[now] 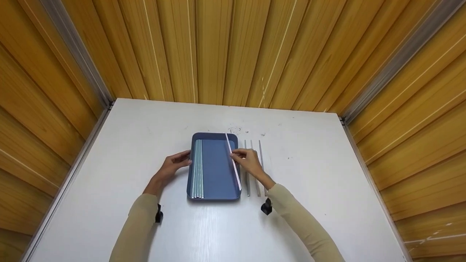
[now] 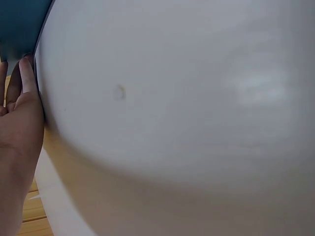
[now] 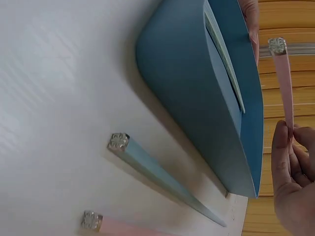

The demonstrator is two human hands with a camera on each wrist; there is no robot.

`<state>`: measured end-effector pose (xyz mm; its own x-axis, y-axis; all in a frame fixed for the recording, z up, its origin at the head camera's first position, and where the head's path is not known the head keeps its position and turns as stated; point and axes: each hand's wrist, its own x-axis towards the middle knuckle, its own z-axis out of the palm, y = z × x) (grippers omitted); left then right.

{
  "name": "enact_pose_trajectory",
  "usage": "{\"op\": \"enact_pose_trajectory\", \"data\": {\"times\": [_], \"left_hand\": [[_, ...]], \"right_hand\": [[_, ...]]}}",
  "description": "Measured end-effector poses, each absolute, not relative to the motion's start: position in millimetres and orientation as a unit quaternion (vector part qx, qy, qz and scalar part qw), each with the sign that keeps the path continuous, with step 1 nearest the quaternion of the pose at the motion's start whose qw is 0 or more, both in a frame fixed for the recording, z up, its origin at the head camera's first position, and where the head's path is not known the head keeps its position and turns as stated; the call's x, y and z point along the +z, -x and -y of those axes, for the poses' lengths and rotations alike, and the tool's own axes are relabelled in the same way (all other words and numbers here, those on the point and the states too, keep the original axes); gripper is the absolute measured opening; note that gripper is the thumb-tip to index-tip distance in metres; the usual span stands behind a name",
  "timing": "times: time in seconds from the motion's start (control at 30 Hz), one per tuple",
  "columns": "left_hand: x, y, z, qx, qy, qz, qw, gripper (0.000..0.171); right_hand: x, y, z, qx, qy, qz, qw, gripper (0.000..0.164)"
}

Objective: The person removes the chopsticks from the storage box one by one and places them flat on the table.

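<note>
A blue rectangular tray lies on the table, with several pale green-blue chopsticks side by side along its left wall. My left hand rests its fingertips against the outside of that wall. Between thumb and fingers my right hand pinches a pink chopstick with a patterned silver end. The pink chopstick is held above the tray's right side, slanting along its right rim. On the table right of the tray lie a blue-green chopstick and a pink one, with another chopstick farther right.
The white table is bordered by wood-patterned walls at the back and sides. Small dark marks dot its surface behind the tray. A black wrist device sits on my right forearm, near the loose chopsticks.
</note>
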<state>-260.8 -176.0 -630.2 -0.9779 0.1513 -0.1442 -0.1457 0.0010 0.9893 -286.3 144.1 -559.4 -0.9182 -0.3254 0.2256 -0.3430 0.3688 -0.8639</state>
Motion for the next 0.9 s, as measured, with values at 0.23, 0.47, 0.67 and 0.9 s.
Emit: {"op": "enact_pose_trajectory", "data": {"times": [0.23,0.47,0.67,0.9], "left_hand": [[-631.1,258.8,175.8,0.702,-0.001,-0.704,0.108,0.059],[-633.1,260.9,177.7,0.697,-0.013,-0.71,0.103,0.06],[-633.8,261.9,178.5,0.698,-0.018,-0.709,0.098,0.06],[-635.3,262.5,178.5,0.7,-0.02,-0.707,0.099,0.06]], "right_hand": [[-528.4,268.7,-165.8,0.537,-0.199,0.82,0.002,0.022],[-536.4,274.1,-185.7,0.535,-0.175,0.826,0.005,0.023],[-561.7,286.7,-206.0,0.537,-0.136,0.832,0.016,0.023],[-568.4,287.1,-228.4,0.542,-0.099,0.834,0.017,0.021]]}}
